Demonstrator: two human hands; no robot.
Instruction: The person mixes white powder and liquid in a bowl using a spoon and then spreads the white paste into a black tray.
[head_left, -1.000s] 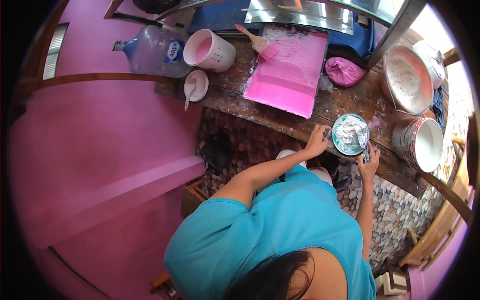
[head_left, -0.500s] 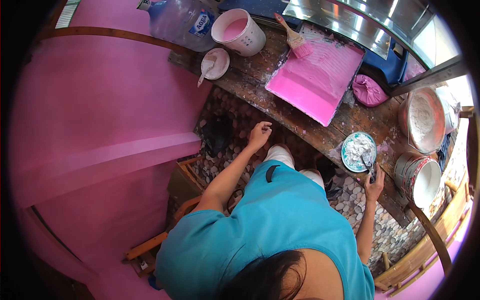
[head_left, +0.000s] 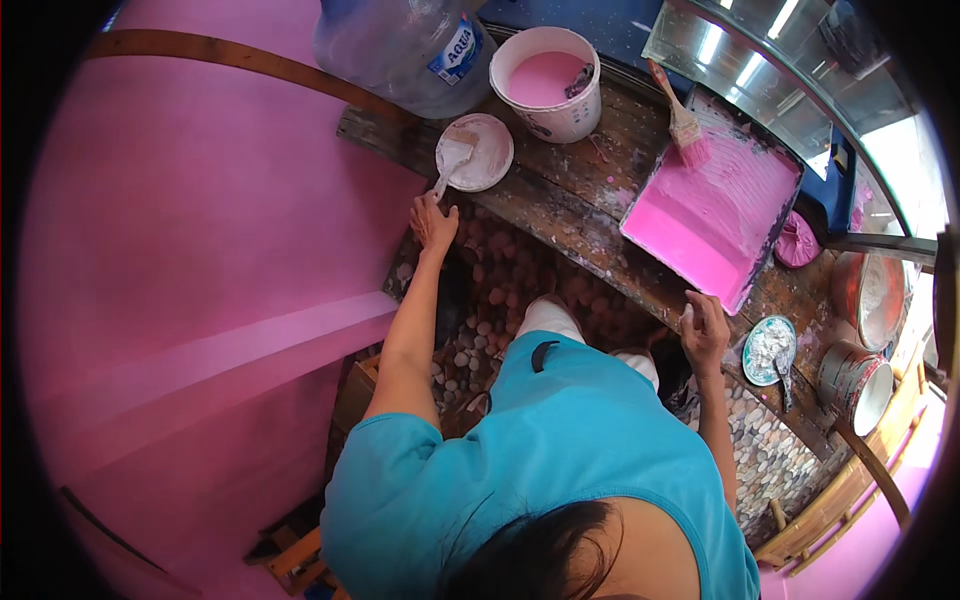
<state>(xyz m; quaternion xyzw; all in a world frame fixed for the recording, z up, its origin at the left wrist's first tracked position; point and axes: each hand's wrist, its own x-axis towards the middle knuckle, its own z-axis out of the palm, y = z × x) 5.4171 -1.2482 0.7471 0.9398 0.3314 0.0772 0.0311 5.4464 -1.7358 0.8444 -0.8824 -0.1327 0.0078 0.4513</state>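
Note:
My left hand (head_left: 434, 222) reaches to the table's left end. Its fingertips meet the handle end of a white flat tool (head_left: 455, 155), wide at the head, which lies on a round pinkish lid (head_left: 490, 160). The thumb stands apart from the fingers. Loosely curled, my right hand (head_left: 705, 328) hovers by the table's front edge near the paint tray (head_left: 722, 295), with nothing visible in it. Right of that hand is a teal-rimmed dish (head_left: 750, 360) of white paste, with a dark-handled putty knife (head_left: 785, 385) resting in it.
A white bucket (head_left: 548, 118) of pink paint and a large clear water bottle (head_left: 400, 65) stand behind the lid. A pink-tipped brush (head_left: 686, 125) rests on the tray. Two more buckets, one reddish (head_left: 850, 290) and one white (head_left: 835, 375), stand at right. A pink wall (head_left: 230, 200) borders the left.
My left hand has moved forward and left to the white tool's handle. My right hand has let go of the putty knife in the dish and moved left. The view has shifted leftward.

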